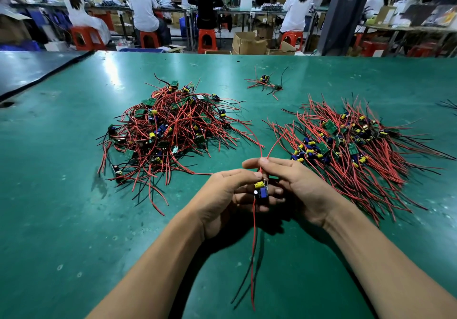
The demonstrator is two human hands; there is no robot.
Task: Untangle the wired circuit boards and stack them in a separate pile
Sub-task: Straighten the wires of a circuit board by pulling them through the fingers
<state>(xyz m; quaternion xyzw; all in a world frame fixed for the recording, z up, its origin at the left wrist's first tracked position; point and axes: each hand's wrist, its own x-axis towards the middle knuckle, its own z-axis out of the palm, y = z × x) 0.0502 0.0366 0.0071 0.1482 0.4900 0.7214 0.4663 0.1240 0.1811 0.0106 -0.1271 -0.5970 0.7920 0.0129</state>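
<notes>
A small wired circuit board [261,190] with a yellow capacitor and a blue part is held between both hands above the green table [74,219]. My left hand [222,202] grips it from the left, and my right hand [294,190] pinches its red wires at the top. Red and black wires hang down from it toward me. A tangled heap of boards [168,133] lies at the left. To the right lies a neater pile of boards [346,145] with wires fanned out.
A little cluster of two or three wired boards [267,84] lies farther back on the table. A dark mat edge [44,76] crosses the far left. Beyond the table, people sit on red stools at benches among cardboard boxes.
</notes>
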